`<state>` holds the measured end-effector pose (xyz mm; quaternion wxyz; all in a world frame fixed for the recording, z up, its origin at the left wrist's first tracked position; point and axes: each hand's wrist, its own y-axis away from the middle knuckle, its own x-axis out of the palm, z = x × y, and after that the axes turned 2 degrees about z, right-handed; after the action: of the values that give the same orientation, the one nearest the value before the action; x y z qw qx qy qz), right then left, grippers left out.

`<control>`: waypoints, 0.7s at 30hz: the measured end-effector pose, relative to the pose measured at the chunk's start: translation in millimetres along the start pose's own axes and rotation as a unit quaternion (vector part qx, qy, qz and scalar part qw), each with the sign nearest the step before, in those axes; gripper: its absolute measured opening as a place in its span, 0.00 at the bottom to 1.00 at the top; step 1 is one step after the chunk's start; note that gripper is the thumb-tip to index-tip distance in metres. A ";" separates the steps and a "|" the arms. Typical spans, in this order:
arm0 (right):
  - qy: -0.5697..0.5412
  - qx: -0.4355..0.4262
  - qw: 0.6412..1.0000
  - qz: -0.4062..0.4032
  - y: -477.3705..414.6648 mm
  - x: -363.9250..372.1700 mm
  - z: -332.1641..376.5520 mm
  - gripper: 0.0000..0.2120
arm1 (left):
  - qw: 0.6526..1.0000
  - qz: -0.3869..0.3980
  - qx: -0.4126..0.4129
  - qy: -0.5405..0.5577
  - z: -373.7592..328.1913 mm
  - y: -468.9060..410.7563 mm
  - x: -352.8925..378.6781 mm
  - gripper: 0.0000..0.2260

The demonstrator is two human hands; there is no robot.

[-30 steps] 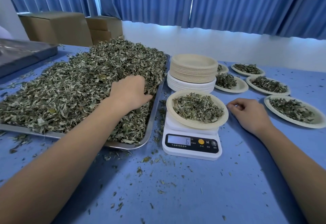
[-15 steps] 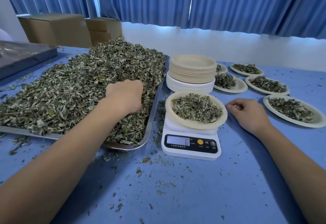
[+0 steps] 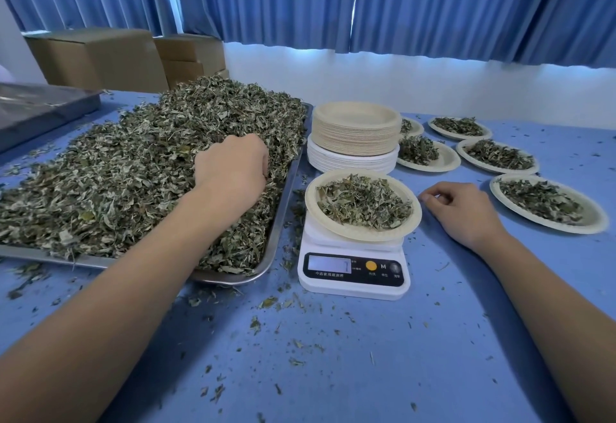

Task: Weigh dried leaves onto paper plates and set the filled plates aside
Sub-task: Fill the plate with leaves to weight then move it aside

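Topping-up step: left hand (image 3: 233,169) clenches, seemingly grasping dried leaves (image 3: 126,169); right hand (image 3: 466,212) rests relaxed, empty. Next: sprinkle gently onto the paper plate (image 3: 412,222) on the kitchen scale (image 3: 353,284).

Far left by the table (image 3: 366,356), cardboard boxes (image 3: 100,59) sit beneath blue curtains (image 3: 433,6).

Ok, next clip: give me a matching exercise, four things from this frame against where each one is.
Things:
1. left hand
2. right hand
3. stack of empty plates
4. scale

Places:
A. under a plate of leaves
B. resting on the table, right of the scale
C. in the leaf pile on the tray
D. behind the scale

Pairs: 1-C, 2-B, 3-D, 4-A.
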<state>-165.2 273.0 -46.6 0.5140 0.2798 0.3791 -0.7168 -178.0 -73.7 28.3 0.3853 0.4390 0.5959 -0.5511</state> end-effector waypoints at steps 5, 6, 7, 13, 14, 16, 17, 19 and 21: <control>-0.030 -0.013 0.999 -0.010 1.5 -1.3 2.5 0.11 | 0.998 0.002 0.032 0.057 0.4 1.1 7.1 0.05; -0.054 -0.020 0.998 -0.019 2.1 -1.9 3.8 0.12 | 0.993 0.003 0.045 0.108 -2.0 1.8 8.3 0.07; -0.082 -0.026 0.996 -0.027 2.9 -2.4 5.3 0.12 | 0.984 0.006 0.062 0.164 -5.6 2.9 9.4 0.07; -0.256 -0.032 0.965 0.043 9.5 -1.6 21.7 0.14 | 0.962 0.100 0.126 0.219 -28.3 12.7 17.5 0.10; -0.272 -0.026 0.960 0.063 10.2 -1.0 24.2 0.14 | 0.961 0.108 0.123 0.222 -28.8 12.7 18.6 0.10; -0.301 -0.008 0.949 0.089 10.4 -1.0 27.2 0.15 | 0.959 0.122 0.120 0.225 -29.3 13.2 18.6 0.10; -0.313 0.002 0.945 0.099 9.7 -1.9 27.1 0.16 | 0.958 0.132 0.120 0.225 -30.1 13.2 18.1 0.11; -0.325 0.023 0.937 0.128 8.7 -4.0 26.4 0.15 | 0.954 0.152 0.115 0.232 -32.6 13.9 16.8 0.12; -0.338 0.044 0.927 0.155 7.9 -7.3 25.1 0.13 | 0.949 0.162 0.109 0.246 -37.4 13.4 16.4 0.11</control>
<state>-155.7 254.6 -28.9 0.7037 0.0989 0.1030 -0.6959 -169.6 -34.8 12.1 0.2604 0.6909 0.5294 -0.4178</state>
